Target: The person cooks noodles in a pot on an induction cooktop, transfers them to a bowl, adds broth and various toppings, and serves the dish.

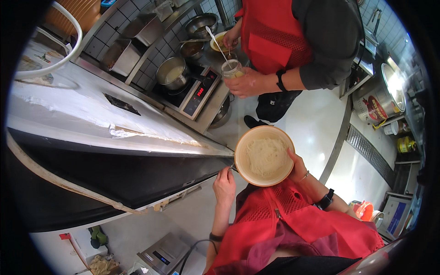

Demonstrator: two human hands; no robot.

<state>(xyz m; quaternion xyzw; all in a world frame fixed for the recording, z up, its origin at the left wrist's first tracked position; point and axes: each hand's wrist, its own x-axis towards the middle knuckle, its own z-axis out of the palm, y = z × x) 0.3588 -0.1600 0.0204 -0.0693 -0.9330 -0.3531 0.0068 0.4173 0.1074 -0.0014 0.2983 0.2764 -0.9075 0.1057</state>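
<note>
A cream bowl with a brown rim (239,144) is in front of my red vest, with pale thin noodles (267,157) inside it. My right hand (297,166) grips the bowl's right side, the thumb over the rim. At the bowl's lower left, my left hand (225,184) has its fingertips curled together beside a small dark metal piece; whether it grips that piece is unclear. Across from me a person in a red vest holds a glass jar (233,69) with a white spoon (213,39) in it. A saucepan (172,74) with pale contents stands on an induction cooker (197,94).
A white-edged partition or cabinet with a dark panel (113,178) stretches along my left. Steel containers (125,56) line the shelf beyond it. A large steel pot (378,103) stands at the right, near a metal floor grate (369,153). An electric appliance (165,254) sits at the lower left.
</note>
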